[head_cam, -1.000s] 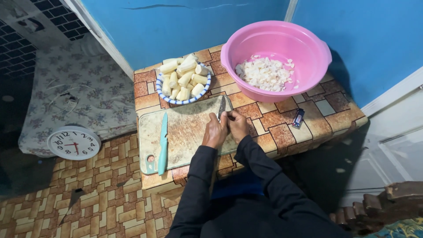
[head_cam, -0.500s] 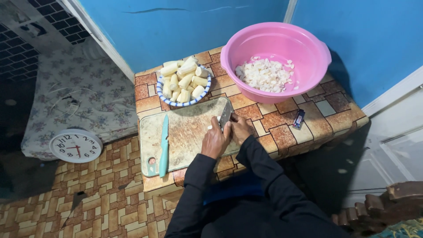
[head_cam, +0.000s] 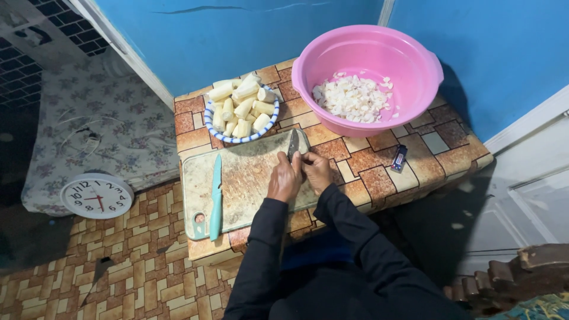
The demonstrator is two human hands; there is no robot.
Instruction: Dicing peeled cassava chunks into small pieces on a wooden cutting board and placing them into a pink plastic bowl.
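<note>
Both hands meet on the cutting board (head_cam: 249, 178); right hand (head_cam: 317, 172) holds a knife (head_cam: 293, 144) beside left hand (head_cam: 284, 181).

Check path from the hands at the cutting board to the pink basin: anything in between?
Nothing visible. Both hands, left hand and right hand, work the knife on the cutting board; only bare tabletop separates them from the pink basin.

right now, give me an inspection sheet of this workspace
surface: low tiled table with a worn cutting board on it
job's things: knife on the board's far edge; pink basin of chopped white pieces; plate of pale peeled chunks
clutter: teal knife on the board, small lighter
grippers: left hand and right hand together at the knife
cables: nothing seen
surroundings: wall clock on the floor, blue wall
</note>
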